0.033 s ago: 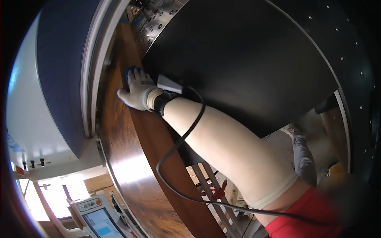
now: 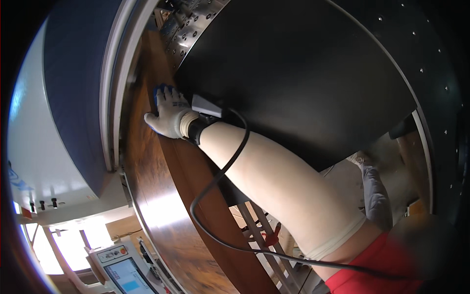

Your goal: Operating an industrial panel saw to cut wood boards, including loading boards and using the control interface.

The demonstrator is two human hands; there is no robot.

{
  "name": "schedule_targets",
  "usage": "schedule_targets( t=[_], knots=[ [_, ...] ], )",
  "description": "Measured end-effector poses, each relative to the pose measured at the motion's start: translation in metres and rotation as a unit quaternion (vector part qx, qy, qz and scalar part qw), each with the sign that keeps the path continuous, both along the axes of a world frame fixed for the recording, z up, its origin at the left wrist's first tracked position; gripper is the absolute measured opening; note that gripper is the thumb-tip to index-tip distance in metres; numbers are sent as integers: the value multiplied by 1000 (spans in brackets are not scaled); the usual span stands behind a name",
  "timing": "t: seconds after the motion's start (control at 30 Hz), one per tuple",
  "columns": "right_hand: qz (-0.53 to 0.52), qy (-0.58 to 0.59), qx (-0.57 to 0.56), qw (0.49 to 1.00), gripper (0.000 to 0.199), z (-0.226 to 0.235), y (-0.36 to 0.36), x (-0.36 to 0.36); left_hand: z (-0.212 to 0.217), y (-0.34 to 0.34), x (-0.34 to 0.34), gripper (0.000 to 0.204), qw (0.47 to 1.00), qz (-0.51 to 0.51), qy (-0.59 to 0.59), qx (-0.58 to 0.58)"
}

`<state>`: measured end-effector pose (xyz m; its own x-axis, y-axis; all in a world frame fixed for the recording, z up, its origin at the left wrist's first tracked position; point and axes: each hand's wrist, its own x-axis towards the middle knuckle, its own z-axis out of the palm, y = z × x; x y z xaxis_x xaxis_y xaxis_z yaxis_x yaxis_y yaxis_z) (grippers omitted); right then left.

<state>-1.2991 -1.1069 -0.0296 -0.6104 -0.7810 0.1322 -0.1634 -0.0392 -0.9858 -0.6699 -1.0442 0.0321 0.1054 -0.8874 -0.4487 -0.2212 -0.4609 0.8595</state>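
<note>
My right hand (image 2: 169, 115), in a grey glove with blue on the fingertips, lies palm down on a long glossy board with a brown wood grain (image 2: 169, 240). Its fingers reach over the board's plain brown side strip (image 2: 188, 174), and the thumb is spread apart on the wood-grain face. No object shows in this hand. A black strap and a small grey box (image 2: 206, 105) sit at the wrist, with a black cable (image 2: 208, 188) looping down across the pale sleeve (image 2: 274, 169). My left hand does not show.
A large black sheet (image 2: 298, 73) lies right of the board, beside a perforated metal plate (image 2: 188, 32). Left stands a blue and white machine (image 2: 73, 88). A control panel with a screen (image 2: 128, 275) is lower left. A grey trouser leg (image 2: 374, 191) and a red-handled object (image 2: 271, 236) show below.
</note>
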Motion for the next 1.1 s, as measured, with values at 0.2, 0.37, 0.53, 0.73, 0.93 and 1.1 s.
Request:
schedule_targets(
  t=[0.2,0.37,0.53,0.73,0.93,1.1],
  knots=[
    [-22,-12,-13,1000,90,-6,0,3,10,1,-16,78,999,-18,-27,24],
    [-14,-2,-10,1000,90,-5,2,1,5,21,-18,79,998,-8,-25,56],
    [-74,46,-38,996,92,-22,-23,-2,-19,92,6,79,993,64,39,94],
    [-31,24,-87,995,62,-44,-24,-45,-42,247,17,80,946,237,172,137],
    [-104,-130,-248,954,57,-61,-12,-149,-44,362,-35,79,858,395,306,120],
    [-83,-220,-240,942,58,-54,-54,-102,-13,342,-84,66,868,359,341,32]
  ],
)
